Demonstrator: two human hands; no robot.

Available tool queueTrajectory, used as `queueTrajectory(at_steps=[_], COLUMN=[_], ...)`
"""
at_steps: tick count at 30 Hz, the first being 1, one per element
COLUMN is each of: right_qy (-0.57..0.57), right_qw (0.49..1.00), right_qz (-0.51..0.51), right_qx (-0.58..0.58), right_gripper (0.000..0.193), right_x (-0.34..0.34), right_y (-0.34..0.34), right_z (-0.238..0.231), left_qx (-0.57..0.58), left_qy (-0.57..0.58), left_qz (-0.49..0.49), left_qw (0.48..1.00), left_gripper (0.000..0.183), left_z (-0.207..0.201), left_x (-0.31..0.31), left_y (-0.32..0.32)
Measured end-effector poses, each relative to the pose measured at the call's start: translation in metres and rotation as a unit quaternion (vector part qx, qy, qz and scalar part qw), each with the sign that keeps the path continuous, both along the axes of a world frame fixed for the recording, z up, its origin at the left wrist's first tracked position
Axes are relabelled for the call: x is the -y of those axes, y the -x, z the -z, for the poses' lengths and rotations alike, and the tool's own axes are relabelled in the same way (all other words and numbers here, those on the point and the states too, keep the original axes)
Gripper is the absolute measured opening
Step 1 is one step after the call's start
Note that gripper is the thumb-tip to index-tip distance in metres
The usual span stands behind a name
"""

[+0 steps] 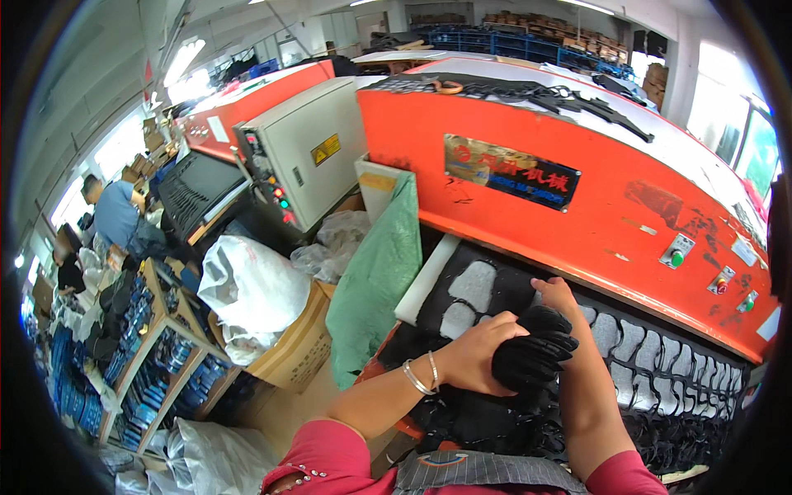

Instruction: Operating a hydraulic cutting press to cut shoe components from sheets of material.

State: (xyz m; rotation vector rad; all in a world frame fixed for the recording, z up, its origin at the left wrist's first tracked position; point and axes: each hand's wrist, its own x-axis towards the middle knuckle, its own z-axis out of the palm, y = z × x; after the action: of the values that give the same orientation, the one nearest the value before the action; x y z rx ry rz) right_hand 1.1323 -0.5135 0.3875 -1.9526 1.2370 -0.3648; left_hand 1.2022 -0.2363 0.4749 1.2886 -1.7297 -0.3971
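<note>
My left hand [481,353] is closed around a thick stack of black layered pieces [536,351] with rounded edges, held over the machine's bed. Beyond the stack, my right hand [558,295] reaches down to the black sheet at the foot of the orange panel. Its fingers are bent together, partly hidden by the stack, and anything in them cannot be made out. Grey shaped pieces [473,283] lie on the black sheet by my hands. To the right, more grey pieces [639,345] lie in rows between black strips.
The orange machine [495,107] rises ahead, with buttons [678,252] at its right. At left stand a green sack [375,285], a cardboard box [289,351] with white bags, and a wooden rack [161,330] of blue items. Another person [120,210] is far left.
</note>
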Motion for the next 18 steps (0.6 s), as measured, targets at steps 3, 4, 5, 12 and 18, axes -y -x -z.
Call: queueTrajectory(at_steps=[3,4,5,12,18], right_qy=[-0.175,-0.171,-0.144,-0.124,-0.371], right_qw=[0.979,0.979,0.981,0.964,0.869], right_qz=[0.089,0.094,0.098,0.156,0.028], right_qx=[0.056,0.057,0.086,0.173,0.325], right_gripper=[0.089,0.089,0.093,0.099,0.061], right_x=[-0.015,0.005,0.027,0.005,-0.036], right_y=[-0.022,-0.020,-0.014,-0.037,-0.048], right_z=[0.021,0.046,0.071,0.059,0.023], left_qx=[0.032,0.081,0.104,0.084,0.080], left_qy=[0.043,0.066,0.071,-0.013,-0.008], left_qz=[-0.085,-0.130,-0.152,-0.229,-0.287], left_qw=[0.995,0.986,0.980,0.970,0.955], left_gripper=[0.074,0.071,0.074,0.076,0.077], left_z=[0.004,0.006,0.018,0.096,0.091], left_x=[-0.046,-0.052,-0.056,-0.085,-0.103], left_y=[-0.009,-0.011,-0.014,-0.015,-0.023])
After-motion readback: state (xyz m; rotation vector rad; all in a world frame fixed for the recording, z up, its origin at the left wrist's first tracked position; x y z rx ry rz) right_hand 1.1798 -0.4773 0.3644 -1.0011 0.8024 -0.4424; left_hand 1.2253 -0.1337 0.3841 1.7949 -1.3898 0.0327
